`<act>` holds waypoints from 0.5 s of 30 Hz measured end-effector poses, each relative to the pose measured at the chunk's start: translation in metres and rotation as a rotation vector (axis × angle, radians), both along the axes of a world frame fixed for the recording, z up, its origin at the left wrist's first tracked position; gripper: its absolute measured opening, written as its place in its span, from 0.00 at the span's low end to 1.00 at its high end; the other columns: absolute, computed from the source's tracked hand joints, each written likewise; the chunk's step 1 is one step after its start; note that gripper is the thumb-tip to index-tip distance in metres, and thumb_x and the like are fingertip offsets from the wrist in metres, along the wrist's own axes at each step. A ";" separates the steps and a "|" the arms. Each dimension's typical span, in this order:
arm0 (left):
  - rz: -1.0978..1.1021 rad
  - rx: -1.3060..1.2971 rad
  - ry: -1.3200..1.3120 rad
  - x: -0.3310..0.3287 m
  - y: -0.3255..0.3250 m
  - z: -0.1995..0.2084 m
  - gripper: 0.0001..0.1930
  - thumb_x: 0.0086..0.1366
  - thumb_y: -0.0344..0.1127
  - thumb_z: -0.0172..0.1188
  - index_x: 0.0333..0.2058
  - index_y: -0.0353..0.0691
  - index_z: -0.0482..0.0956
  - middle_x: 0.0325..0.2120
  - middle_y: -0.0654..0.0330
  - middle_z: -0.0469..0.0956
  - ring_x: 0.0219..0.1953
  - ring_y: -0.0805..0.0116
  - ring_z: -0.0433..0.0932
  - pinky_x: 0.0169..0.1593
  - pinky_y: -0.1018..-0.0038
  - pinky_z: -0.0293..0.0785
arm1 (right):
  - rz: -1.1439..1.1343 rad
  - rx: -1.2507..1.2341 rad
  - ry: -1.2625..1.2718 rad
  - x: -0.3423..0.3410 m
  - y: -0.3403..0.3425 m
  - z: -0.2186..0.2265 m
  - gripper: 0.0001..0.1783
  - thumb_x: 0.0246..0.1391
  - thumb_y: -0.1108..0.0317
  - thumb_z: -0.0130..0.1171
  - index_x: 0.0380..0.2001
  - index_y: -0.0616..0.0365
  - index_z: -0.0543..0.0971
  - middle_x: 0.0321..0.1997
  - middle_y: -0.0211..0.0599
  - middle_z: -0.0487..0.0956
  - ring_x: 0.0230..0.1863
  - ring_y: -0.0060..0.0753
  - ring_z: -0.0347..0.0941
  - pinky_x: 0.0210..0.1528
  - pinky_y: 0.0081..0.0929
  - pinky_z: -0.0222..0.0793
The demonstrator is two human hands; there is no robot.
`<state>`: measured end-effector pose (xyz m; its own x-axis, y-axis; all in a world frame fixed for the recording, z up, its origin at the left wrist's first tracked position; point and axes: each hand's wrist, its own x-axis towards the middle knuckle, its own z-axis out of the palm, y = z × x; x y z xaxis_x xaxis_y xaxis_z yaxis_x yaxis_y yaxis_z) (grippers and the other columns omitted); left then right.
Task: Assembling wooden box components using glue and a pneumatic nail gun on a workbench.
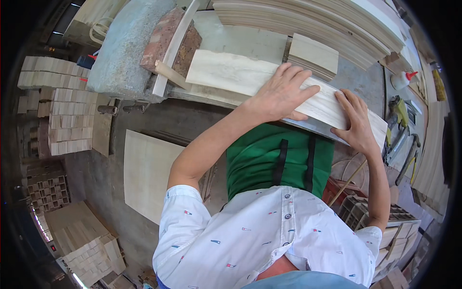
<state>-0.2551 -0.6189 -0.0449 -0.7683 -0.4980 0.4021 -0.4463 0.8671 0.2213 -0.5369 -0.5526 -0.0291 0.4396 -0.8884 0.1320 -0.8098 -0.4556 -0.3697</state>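
Note:
A long pale wooden board (221, 72) lies along the near edge of the workbench, slanting down toward the right. My left hand (281, 94) rests across its middle, fingers spread over the top face and the thumb near the close edge. Farther right, my right hand (357, 120) grips the board near its right end. Its fingers lie over the top and its thumb is at the near edge. Just beyond the board sits a short stack of wooden pieces (315, 53).
Long planks (308, 24) are piled at the back. Bricks (166, 38) and a wrapped block (125, 48) stand at the left, beside a thin wooden strip (175, 48). A glue bottle (402, 79) and a green-handled tool (398, 111) lie right. Wood stacks (72, 115) occupy the left floor.

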 end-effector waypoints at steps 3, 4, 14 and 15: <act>-0.020 -0.098 0.011 0.007 -0.018 0.011 0.37 0.49 0.51 0.75 0.58 0.46 0.77 0.59 0.46 0.70 0.63 0.47 0.67 0.69 0.54 0.60 | -0.002 -0.014 0.003 0.000 -0.011 0.005 0.55 0.33 0.65 0.77 0.70 0.54 0.66 0.72 0.49 0.64 0.72 0.57 0.57 0.73 0.50 0.52; -0.005 -0.085 -0.027 0.011 -0.026 0.015 0.37 0.49 0.51 0.75 0.58 0.46 0.77 0.59 0.47 0.71 0.63 0.47 0.67 0.69 0.54 0.60 | 0.008 -0.036 0.016 -0.001 -0.017 0.007 0.55 0.34 0.64 0.77 0.70 0.54 0.66 0.72 0.49 0.64 0.72 0.57 0.57 0.73 0.50 0.52; 0.050 -0.069 -0.006 0.048 -0.063 0.022 0.36 0.52 0.52 0.74 0.59 0.46 0.77 0.61 0.50 0.71 0.65 0.48 0.66 0.70 0.55 0.61 | 0.029 -0.044 -0.005 0.006 -0.066 0.014 0.51 0.38 0.64 0.74 0.70 0.51 0.67 0.72 0.47 0.64 0.73 0.54 0.57 0.75 0.46 0.51; 0.052 -0.073 -0.008 0.047 -0.066 0.022 0.36 0.52 0.52 0.74 0.59 0.46 0.77 0.61 0.50 0.71 0.66 0.48 0.66 0.70 0.55 0.61 | 0.020 -0.041 -0.003 0.006 -0.067 0.015 0.51 0.38 0.64 0.74 0.70 0.51 0.67 0.73 0.47 0.64 0.73 0.53 0.57 0.76 0.46 0.51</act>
<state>-0.2080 -0.6846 -0.0225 -0.7455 -0.5070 0.4327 -0.4924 0.8564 0.1551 -0.5312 -0.6198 -0.0143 0.4564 -0.8735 0.1695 -0.7995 -0.4862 -0.3527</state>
